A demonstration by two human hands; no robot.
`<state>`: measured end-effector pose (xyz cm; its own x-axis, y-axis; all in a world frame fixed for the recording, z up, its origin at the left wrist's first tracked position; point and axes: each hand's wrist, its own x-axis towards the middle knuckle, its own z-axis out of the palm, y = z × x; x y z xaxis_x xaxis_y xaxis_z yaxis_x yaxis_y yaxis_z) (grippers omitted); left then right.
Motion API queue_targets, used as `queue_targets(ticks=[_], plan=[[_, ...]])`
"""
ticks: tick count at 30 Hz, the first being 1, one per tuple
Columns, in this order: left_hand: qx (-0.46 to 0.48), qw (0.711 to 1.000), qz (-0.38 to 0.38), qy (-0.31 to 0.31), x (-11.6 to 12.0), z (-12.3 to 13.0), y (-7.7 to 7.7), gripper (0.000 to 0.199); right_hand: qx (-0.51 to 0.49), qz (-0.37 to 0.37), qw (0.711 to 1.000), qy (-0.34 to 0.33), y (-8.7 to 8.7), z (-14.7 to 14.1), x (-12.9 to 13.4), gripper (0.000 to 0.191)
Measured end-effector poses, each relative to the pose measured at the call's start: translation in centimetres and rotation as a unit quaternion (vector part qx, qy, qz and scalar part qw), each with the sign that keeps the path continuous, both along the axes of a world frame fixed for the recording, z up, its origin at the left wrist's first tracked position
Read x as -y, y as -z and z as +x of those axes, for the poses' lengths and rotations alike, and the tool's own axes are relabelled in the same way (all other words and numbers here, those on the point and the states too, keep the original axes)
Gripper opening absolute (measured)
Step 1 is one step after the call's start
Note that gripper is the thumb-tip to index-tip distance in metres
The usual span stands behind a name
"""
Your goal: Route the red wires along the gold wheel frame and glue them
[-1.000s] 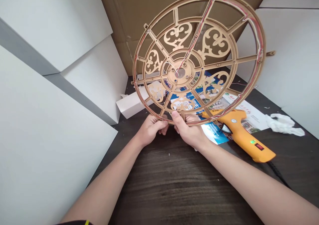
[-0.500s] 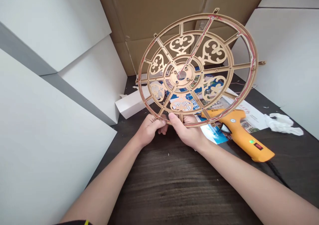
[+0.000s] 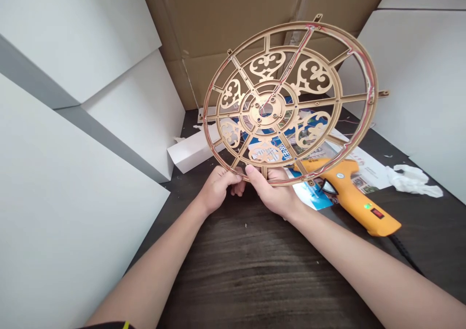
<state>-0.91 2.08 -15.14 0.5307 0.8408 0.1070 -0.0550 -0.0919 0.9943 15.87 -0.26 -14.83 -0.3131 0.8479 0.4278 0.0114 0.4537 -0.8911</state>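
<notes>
Hands (image 3: 218,189) (image 3: 276,193) gripping gold fretwork wheel (image 3: 255,106), glue gun (image 3: 349,193) nearby

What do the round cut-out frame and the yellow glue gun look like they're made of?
The round openwork frame looks like flat-cut wood or stiff board with a matte gold coating, judging by its crisp scroll edges, though plastic is possible. The glue gun looks like molded yellow plastic, with a smooth, rounded, slightly glossy shell.

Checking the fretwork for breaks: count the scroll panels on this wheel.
6 scroll panels on the gold fretwork wheel, between its spokes: top, upper right, lower right, bottom, lower left, upper left. None looks hidden.
</notes>
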Motion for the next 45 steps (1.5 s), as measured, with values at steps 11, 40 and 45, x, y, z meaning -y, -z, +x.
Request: queue_targets(ticks=[11, 40, 45], plan=[[-0.001, 1.0, 0.019, 0.005, 0.1, 0.0, 0.2, 0.03, -0.004, -0.001, 1.0, 0.008, -0.2, 0.0, 0.0, 0.048], [0.034, 0.996, 0.075, -0.031, 1.9, 0.8, -0.2, 0.051, -0.056, -0.046, 0.997, -0.035, -0.5, -0.1, 0.3, 0.051], [0.037, 0.996, 0.071, -0.026, 2.0, 0.8, 0.0, 0.051, -0.052, -0.055, 0.996, -0.042, -0.5, -0.1, 0.3, 0.051]])
